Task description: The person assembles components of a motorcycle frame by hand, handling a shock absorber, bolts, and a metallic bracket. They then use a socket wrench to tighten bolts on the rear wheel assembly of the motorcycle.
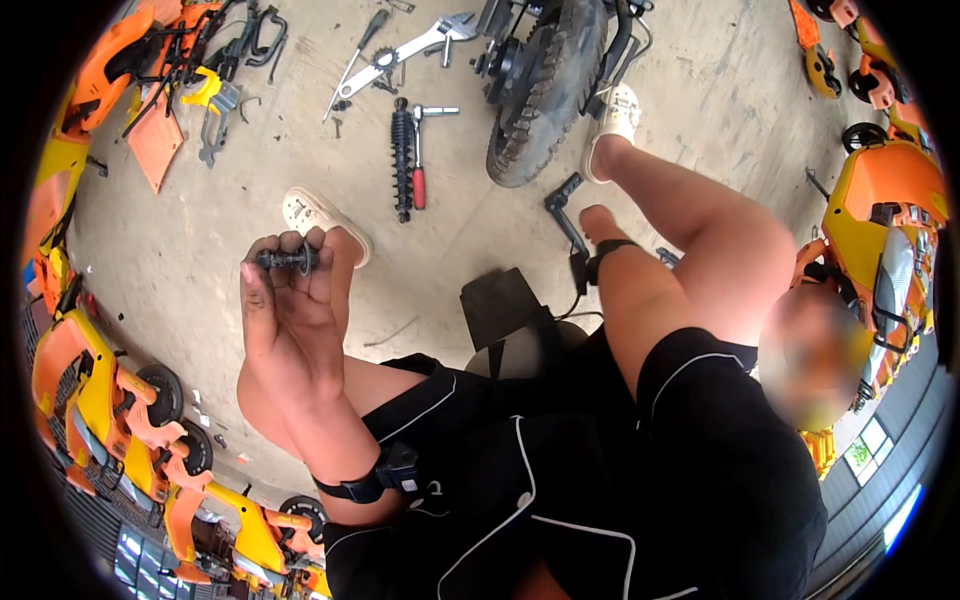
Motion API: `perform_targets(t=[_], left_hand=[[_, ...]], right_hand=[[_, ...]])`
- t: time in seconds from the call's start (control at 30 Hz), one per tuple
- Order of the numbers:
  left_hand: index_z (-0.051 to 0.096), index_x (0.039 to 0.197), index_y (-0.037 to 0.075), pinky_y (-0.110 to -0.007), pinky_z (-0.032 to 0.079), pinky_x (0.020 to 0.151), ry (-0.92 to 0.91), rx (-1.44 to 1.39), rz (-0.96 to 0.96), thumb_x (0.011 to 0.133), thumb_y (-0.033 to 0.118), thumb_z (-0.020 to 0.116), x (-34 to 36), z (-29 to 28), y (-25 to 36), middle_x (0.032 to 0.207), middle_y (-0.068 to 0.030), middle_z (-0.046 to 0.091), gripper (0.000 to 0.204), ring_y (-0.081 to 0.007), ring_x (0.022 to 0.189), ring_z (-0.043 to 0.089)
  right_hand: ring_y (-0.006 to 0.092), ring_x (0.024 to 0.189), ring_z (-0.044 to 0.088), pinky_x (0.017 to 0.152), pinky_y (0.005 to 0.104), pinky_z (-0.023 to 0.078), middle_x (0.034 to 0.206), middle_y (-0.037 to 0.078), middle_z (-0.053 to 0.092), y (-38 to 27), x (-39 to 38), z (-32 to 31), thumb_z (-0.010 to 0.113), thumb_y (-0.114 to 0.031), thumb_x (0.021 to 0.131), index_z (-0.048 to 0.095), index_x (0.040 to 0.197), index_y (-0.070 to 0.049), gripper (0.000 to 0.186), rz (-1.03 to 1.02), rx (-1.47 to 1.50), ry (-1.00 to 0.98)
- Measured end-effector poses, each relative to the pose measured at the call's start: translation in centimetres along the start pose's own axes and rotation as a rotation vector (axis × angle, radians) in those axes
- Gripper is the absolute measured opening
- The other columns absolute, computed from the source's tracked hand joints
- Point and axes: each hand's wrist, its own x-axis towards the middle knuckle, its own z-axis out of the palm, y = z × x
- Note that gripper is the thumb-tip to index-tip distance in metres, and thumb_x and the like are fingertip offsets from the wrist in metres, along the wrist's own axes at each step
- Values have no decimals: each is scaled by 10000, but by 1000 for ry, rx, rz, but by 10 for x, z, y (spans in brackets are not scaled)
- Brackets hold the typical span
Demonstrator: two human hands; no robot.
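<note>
My left hand (298, 310) is raised palm up, its blackened fingers curled round a dark greasy bolt (288, 260) with a washer-like flange near one end. My right hand (598, 222) reaches low past my knee, by the wheel; its fingers are mostly hidden, so whether it holds anything does not show. Close beside it is a black bent lever-like part (565, 208). In front of me stands a knobbly-tyred wheel (548, 95). On the floor between my feet lie a black coil-spring shock absorber (402, 160) and a ratchet wrench (418, 165) with a red handle.
Farther off lie a large adjustable wrench (420, 45), a screwdriver (370, 35) and small bolts. Orange and black vehicle parts (155, 140) are piled at upper left. Rows of yellow-orange vehicles (150, 420) line both sides. A black flat part (505, 305) is beneath me.
</note>
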Motion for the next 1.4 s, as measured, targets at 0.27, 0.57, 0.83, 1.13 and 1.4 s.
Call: perform_targets(t=[0.27,0.57,0.83,1.13,1.4], left_hand=[[549,1200,11,-428,457,1045,144,53,-82,1023,301,561,2,2,-18,1172,-121,590,340,-272,1142,576],[557,1166,-8,-401,495,989,153,132,-79,1025,314,554,-12,4,-35,1116,-133,619,351,-284,1103,614],[566,1154,-14,-407,528,939,239,148,-111,1014,328,574,-21,-4,-42,1089,-138,629,370,-299,1068,640],[560,1169,3,-381,565,862,359,-4,-172,1038,366,521,-6,-32,-25,1054,-133,627,389,-263,990,662],[552,1190,0,-410,563,884,486,-148,-123,1050,364,487,25,-43,0,1114,-147,627,396,-273,984,662]], right_hand=[[390,1062,654,900,443,530,1156,274,660,18,50,100,556,-251,877,692,1044,35,358,89,359,74],[412,1193,589,1008,411,474,1250,300,613,-50,13,9,731,-353,709,492,1322,102,800,215,774,-124],[408,1155,605,986,445,483,1215,276,633,-113,-7,-14,576,-339,869,569,1230,51,531,104,415,-108],[420,956,667,852,492,518,913,261,697,-313,-3,-80,557,-290,901,655,1012,45,366,-291,965,65],[365,971,662,859,435,506,1094,245,677,-345,109,-102,639,-261,836,574,1209,49,489,14,806,139]])
